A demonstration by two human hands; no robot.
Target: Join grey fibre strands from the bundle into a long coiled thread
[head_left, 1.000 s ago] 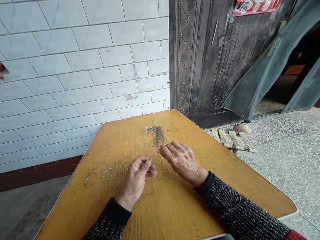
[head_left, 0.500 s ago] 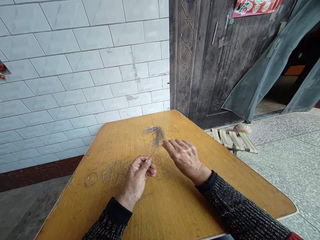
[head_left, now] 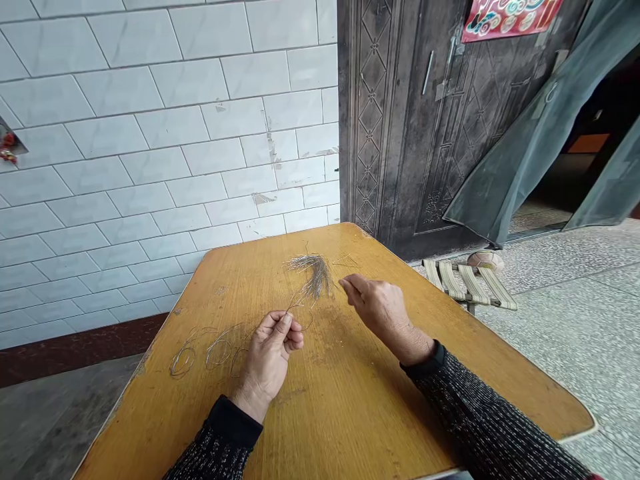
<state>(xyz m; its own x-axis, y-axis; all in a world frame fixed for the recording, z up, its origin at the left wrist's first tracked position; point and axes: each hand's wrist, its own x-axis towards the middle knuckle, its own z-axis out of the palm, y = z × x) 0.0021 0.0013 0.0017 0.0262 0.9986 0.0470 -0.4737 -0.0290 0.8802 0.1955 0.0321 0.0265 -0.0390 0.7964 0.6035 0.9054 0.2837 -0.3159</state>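
My left hand [head_left: 270, 360] is closed over the table, its thumb and forefinger pinching a thin wire [head_left: 311, 321]. The wire bends in a loose curve to the right of the fingertips, and one end rises above the thumb. To the right, my right hand [head_left: 383, 310] is raised with its fingers pressed together; whatever is between them is too fine to make out. Beyond both hands lies a bent bundle of thin wires [head_left: 319, 275], its ends fanned out. Loosely coiled wires, among them one wire coil [head_left: 183, 361] and another wire coil [head_left: 219, 352], rest left of my left hand.
Everything lies on a yellow wooden table [head_left: 320, 420]. A few loose wires [head_left: 346, 260] are right of the bundle. A tiled wall [head_left: 215, 147] and a dark door [head_left: 400, 167] stand behind. A strapped stool [head_left: 465, 283] is on the floor at right.
My right hand has moved right, away from the left hand, and its fingers have curled in more. My left hand has shifted slightly left with the wire.
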